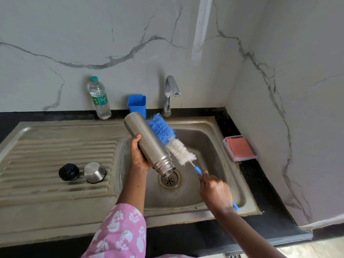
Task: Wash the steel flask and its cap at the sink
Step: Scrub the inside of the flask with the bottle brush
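My left hand (138, 153) grips the steel flask (147, 142) around its body, tilted with the open mouth pointing down over the sink drain (169, 181). My right hand (216, 192) holds the blue handle of a bottle brush (171, 139); its blue and white bristles lie against the flask's right side, outside it. On the ribbed draining board (55, 157) to the left, the black stopper (68, 172) and the steel cup cap (94, 172) sit side by side.
A tap (170, 94) stands behind the sink basin (208, 138), with no water running. A blue cup (137, 105) and a plastic water bottle (99, 98) stand at the back wall. A clear box with an orange cloth (239, 148) sits on the black counter at right.
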